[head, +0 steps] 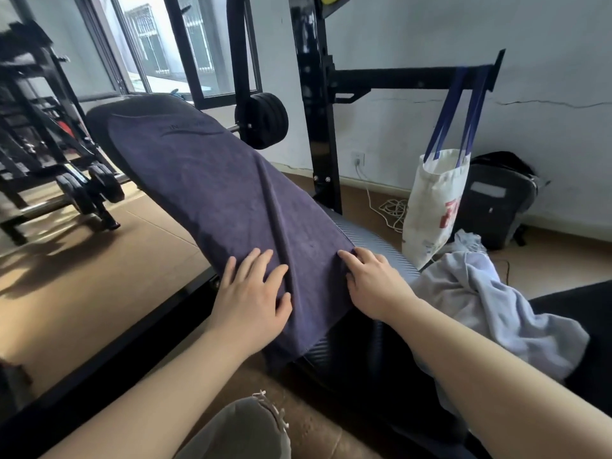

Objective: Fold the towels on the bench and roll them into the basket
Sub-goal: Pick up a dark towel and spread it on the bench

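A dark purple towel (212, 183) lies lengthwise along the black weight bench (374, 250), with a long crease down its right half. My left hand (255, 293) rests flat on the towel's near end, fingers spread. At the towel's right edge my right hand (374, 279) rests, fingers on the hem; whether they pinch it I cannot tell. A crumpled light blue towel (490, 303) lies to the right, beside the bench. No basket is in view.
A black rack upright (318, 111) stands behind the bench with a weight plate (265, 119) at its left. A white tote bag (437, 200) hangs from the rack arm, and a black backpack (496, 200) sits against the wall. More gym equipment (49, 144) stands at left.
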Available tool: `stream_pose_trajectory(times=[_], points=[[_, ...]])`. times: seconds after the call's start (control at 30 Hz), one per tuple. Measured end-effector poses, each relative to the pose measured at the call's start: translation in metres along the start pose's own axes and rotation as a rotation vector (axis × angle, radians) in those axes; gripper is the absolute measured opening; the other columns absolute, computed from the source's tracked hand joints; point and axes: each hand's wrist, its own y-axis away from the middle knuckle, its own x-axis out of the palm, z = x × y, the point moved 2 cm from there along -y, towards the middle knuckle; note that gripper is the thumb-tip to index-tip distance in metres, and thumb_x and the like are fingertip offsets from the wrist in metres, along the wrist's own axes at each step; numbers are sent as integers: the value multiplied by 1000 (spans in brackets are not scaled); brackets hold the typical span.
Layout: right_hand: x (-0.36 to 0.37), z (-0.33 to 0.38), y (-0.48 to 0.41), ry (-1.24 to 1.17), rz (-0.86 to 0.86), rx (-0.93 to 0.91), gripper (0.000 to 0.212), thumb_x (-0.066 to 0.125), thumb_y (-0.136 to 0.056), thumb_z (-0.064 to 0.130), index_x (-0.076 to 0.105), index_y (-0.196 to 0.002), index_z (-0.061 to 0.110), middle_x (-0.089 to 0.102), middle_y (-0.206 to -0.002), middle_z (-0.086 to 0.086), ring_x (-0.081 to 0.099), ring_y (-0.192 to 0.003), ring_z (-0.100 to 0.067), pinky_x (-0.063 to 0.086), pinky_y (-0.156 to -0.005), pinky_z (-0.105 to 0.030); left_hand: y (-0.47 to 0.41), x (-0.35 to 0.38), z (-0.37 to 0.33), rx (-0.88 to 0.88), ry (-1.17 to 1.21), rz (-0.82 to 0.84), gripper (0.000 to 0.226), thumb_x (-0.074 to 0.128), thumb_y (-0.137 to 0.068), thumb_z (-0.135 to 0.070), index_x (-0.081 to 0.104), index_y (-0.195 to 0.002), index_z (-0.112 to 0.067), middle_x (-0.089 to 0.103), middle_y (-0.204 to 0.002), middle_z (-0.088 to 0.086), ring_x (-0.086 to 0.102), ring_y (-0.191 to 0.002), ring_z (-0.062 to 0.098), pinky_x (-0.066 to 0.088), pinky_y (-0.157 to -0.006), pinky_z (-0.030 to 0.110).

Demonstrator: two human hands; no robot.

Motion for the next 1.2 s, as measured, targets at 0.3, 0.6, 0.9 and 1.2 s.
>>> stream_pose_trajectory(times=[0.3, 0.6, 0.9, 1.2], points=[[-10, -26, -31, 231, -45, -141, 60, 50, -88, 2, 45, -146, 17, 47, -129, -13, 50, -99, -37, 47, -93, -42, -22, 11, -6, 112, -74, 78, 68, 30, -91, -57, 53, -146, -26, 41, -159, 13, 31, -150, 32, 18, -121, 63], [-19, -70, -70, 342, 3, 80, 56, 41, -98, 5, 35, -152, 19, 37, -137, -16, 46, -117, -40, 52, -94, -48, -43, 25, -32, 198, -124, 179, 89, 26, -86, -80, 18, -161, -33, 2, -171, 12, -4, -157, 36, -8, -118, 69], [-13, -54, -70, 95, -55, 36, 66, 43, -99, 35, 17, -160, 33, 16, -166, -7, 26, -146, -37, 37, -109, -54, -35, 25, -54, 316, -134, 232, 90, 29, -82, -83, 32, -158, -34, 11, -170, 14, 5, -156, 40, 0, -113, 77], [8, -47, -40, 17, 191, 45, 98, 23, -78, 94, -13, -156, 48, -15, -170, 4, -13, -156, -32, 6, -120, -67, -4, 23, -67, 396, -259, 346, 93, 7, -81, -90, -17, -157, -42, -27, -166, 11, -27, -149, 47, -18, -101, 82]])
